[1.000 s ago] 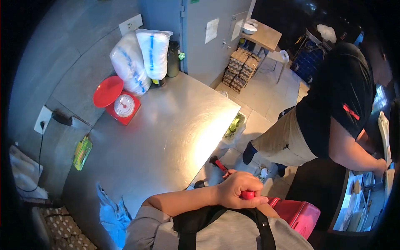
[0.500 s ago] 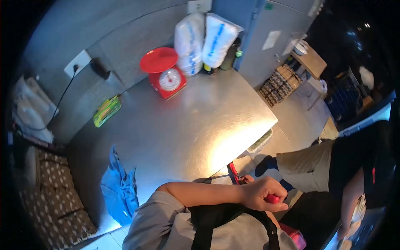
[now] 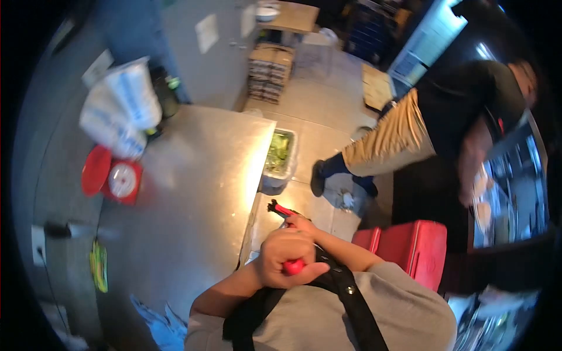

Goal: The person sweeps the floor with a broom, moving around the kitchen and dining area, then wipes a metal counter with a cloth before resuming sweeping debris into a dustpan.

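Note:
My left hand (image 3: 287,257) is wrapped round the top of a red-handled pole (image 3: 294,267), its rounded red end showing beside my thumb. Lower down, my right hand (image 3: 301,226) is closed on the same pole. Past that hand, a red length and a black part (image 3: 273,206) show over the floor. The pole's lower end is too blurred to name the tool. Both hands are in front of my chest, right of the metal table (image 3: 193,205).
A red scale (image 3: 122,181), white bags (image 3: 120,111) and a blue cloth (image 3: 158,322) are on the table. Beyond its corner stands a bin of green scraps (image 3: 280,153). A co-worker (image 3: 456,117) bends at right, near a red container (image 3: 418,251).
My view has swung right, so the table and scale shift left and the bin comes into sight. Both hands still grip the pole; my right hand and forearm show more now.

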Motion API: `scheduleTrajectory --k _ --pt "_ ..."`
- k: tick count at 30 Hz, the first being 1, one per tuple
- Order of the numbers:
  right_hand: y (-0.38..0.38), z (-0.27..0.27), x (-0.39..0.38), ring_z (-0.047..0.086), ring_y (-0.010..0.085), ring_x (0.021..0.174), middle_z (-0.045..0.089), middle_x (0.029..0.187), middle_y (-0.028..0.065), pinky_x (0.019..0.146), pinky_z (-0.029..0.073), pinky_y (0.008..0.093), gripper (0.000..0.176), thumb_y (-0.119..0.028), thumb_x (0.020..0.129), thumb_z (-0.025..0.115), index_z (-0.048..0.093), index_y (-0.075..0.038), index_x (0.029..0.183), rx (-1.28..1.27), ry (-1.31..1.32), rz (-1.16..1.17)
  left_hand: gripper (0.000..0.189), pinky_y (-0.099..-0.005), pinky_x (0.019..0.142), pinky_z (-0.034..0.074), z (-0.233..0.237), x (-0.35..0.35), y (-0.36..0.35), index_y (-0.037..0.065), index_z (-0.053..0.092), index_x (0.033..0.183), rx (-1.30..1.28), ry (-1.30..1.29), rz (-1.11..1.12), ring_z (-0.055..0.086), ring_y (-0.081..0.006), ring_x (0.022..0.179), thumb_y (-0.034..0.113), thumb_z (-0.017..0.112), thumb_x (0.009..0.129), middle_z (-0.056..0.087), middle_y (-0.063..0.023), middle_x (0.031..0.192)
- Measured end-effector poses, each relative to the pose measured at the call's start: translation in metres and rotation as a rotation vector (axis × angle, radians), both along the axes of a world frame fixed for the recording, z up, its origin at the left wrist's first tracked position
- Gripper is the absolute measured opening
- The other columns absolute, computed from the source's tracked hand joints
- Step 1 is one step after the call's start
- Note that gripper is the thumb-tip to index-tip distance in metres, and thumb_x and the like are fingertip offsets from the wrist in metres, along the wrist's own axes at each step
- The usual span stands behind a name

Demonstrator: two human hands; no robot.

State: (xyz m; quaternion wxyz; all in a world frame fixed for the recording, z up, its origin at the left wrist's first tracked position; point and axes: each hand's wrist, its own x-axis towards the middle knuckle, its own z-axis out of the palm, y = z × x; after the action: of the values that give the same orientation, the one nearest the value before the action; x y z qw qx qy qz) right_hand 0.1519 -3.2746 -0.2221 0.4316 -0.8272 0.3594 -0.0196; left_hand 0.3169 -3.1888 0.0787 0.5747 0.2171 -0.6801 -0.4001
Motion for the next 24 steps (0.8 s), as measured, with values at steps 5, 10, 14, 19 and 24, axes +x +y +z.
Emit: scheduleTrajectory --k 5,10,14,19,24 --pt "0.011 -0.002 -0.016 0.056 0.0315 0.078 0.059 0.074 0.0129 0.072 0.044 0.0383 0.013 -0.016 0.069 0.063 0.056 -0.006 0.072 -0.199 -0.166 -0.098 0.026 -0.0287 0.049 0.041 -0.001 -0.020 -0.008 0.008 0.046 0.055 0.002 0.011 -0.095 0.051 -0.0184 0.047 0.004 0.067 0.070 0.050 -0.0034 0.053" --pt "0.008 -0.010 -0.025 0.054 0.0338 0.087 0.058 0.083 0.0137 0.080 0.041 0.0412 0.009 -0.011 0.071 0.057 0.057 -0.006 0.079 -0.052 -0.168 -0.176 0.025 -0.0278 0.048 0.041 -0.002 -0.035 -0.023 0.008 0.048 0.057 0.005 0.017 -0.149 0.051 -0.0182 0.047 0.007 0.071 0.067 0.051 -0.0030 0.054" --pt "0.007 -0.008 -0.040 0.054 0.0342 0.088 0.058 0.083 0.0134 0.081 0.042 0.0407 0.010 -0.011 0.071 0.057 0.057 -0.006 0.079 -0.096 -0.198 -0.245 0.024 -0.0276 0.050 0.042 -0.011 -0.056 -0.036 0.008 0.050 0.060 0.014 -0.069 -0.150 0.052 -0.0190 0.048 0.009 0.074 0.066 0.052 -0.0029 0.054" --pt "-0.019 0.020 -0.069 0.053 0.0315 0.090 0.058 0.089 0.0127 0.082 0.041 0.0400 0.020 -0.018 0.073 0.057 0.059 -0.008 0.090 -0.019 -0.314 -0.242 0.021 -0.0318 0.059 0.042 -0.103 -0.096 -0.062 0.006 0.053 0.073 0.236 -0.278 0.091 0.054 -0.0266 0.065 0.009 0.072 0.066 0.053 -0.0096 0.069" --pt "-0.056 0.004 -0.133 0.053 0.0293 0.091 0.056 0.102 0.0121 0.082 0.043 0.0385 0.033 -0.027 0.076 0.056 0.057 -0.009 0.105 0.279 -0.448 -0.491 0.028 -0.0385 0.073 0.041 -0.154 -0.167 -0.121 0.006 0.050 0.092 0.254 -0.194 0.037 0.051 -0.0342 0.082 0.008 0.064 0.069 0.053 -0.0149 0.084"
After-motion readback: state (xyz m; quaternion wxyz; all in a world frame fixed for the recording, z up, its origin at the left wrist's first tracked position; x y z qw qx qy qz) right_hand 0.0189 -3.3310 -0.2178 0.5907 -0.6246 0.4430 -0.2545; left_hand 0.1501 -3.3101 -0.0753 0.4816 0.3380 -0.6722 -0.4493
